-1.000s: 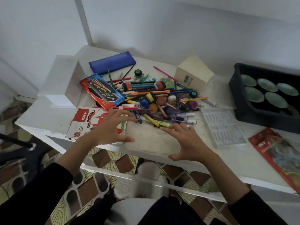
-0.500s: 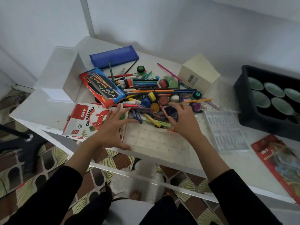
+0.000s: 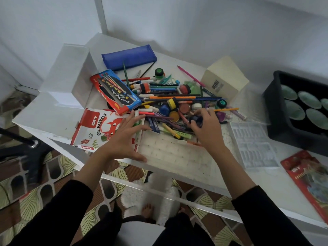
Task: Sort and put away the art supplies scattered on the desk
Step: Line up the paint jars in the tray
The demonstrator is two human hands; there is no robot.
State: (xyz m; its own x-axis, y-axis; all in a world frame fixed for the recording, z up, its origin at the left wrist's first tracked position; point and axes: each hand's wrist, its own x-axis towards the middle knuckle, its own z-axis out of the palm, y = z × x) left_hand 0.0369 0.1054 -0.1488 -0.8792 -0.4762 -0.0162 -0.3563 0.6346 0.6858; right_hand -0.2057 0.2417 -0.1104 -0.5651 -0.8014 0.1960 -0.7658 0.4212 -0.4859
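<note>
A heap of pens, pencils, markers and small paint pots [image 3: 174, 102] covers the middle of the white desk [image 3: 46, 118]. My right hand [image 3: 205, 128] curls round a dark blue paint pot [image 3: 196, 119] at the heap's near edge. My left hand [image 3: 124, 137] lies spread, fingers straight, over the oil pastels box [image 3: 94, 128] and the left edge of a white compartment tray [image 3: 177, 155] at the desk's front. A red pencil box [image 3: 115, 93] and a blue pencil case [image 3: 129, 56] lie behind.
A black bin [image 3: 273, 110] holding green round pans stands at the right. A cream carton [image 3: 223, 79], a clear plastic insert [image 3: 253, 144] and a red packet [image 3: 308, 176] lie on the right side. A white box [image 3: 69, 73] stands at the left.
My right hand has left the tray's front, reached forward into the heap and closed round the dark blue paint pot. My left hand has stayed on the pastels box and tray edge.
</note>
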